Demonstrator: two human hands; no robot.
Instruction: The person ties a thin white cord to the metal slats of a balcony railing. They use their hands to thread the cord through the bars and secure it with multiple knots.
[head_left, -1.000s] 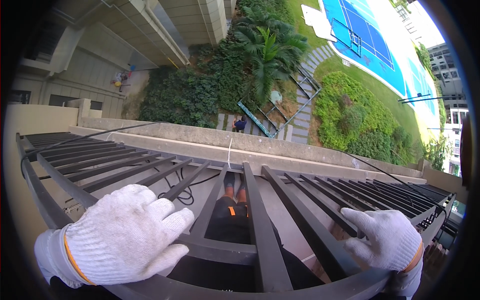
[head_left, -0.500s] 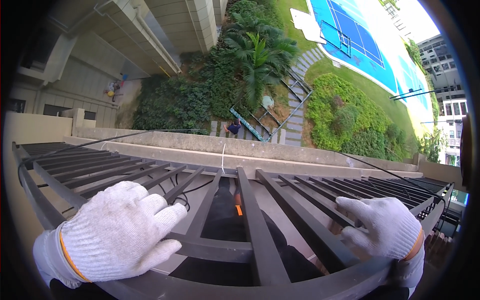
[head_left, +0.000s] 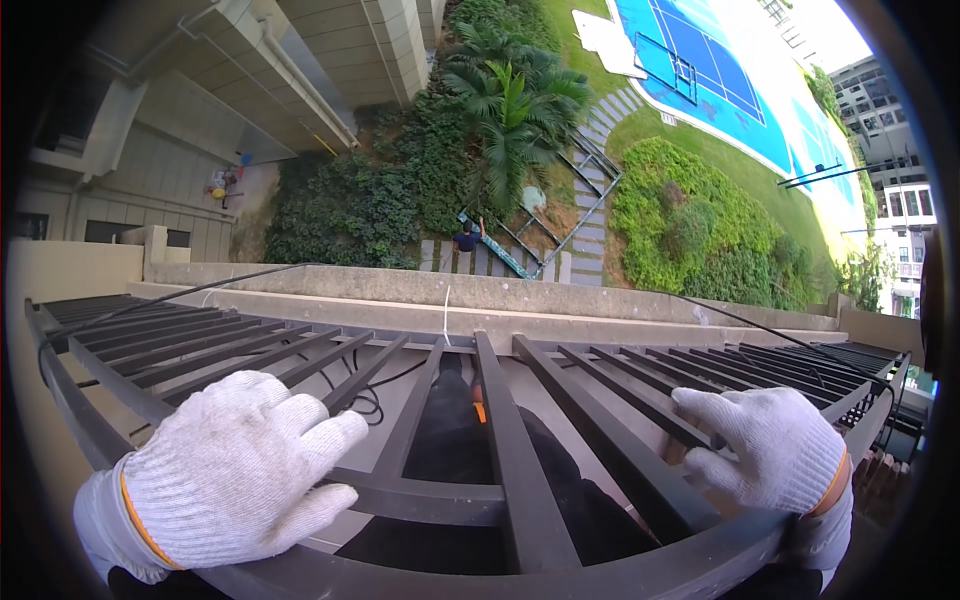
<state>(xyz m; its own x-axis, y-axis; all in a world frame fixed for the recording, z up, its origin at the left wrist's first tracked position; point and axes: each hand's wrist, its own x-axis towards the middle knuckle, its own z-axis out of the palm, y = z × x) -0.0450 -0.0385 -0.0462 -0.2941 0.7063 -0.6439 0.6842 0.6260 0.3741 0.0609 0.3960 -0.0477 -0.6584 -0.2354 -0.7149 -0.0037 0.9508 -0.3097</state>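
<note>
My left hand (head_left: 235, 465), in a white knit glove with an orange cuff edge, lies palm down over the left part of a dark metal railing (head_left: 430, 500). Its fingers are stretched out and apart, and it grips nothing that I can see. On the right side of the same railing rests my right hand (head_left: 775, 450), gloved alike. Its finger and thumb stand apart beside a slanting bar, the other fingers being partly hidden. Between the hands, dark clothing (head_left: 450, 420) with an orange patch (head_left: 480, 412) shows through the bars. A white cord (head_left: 446, 315) hangs at the ledge beyond.
A concrete ledge (head_left: 560, 296) runs beyond the railing, with a black cable (head_left: 190, 285) along the left. Far below, a person in dark clothes (head_left: 466, 240) stands by a teal metal frame (head_left: 510, 257) on a paved path. Shrubs, a palm (head_left: 510, 110) and a blue court (head_left: 700, 60) lie around.
Both hands stay nearly where they were on the railing. Far below, the person has shifted slightly, with an arm now stretched out beside the teal frame. The view has moved slightly.
</note>
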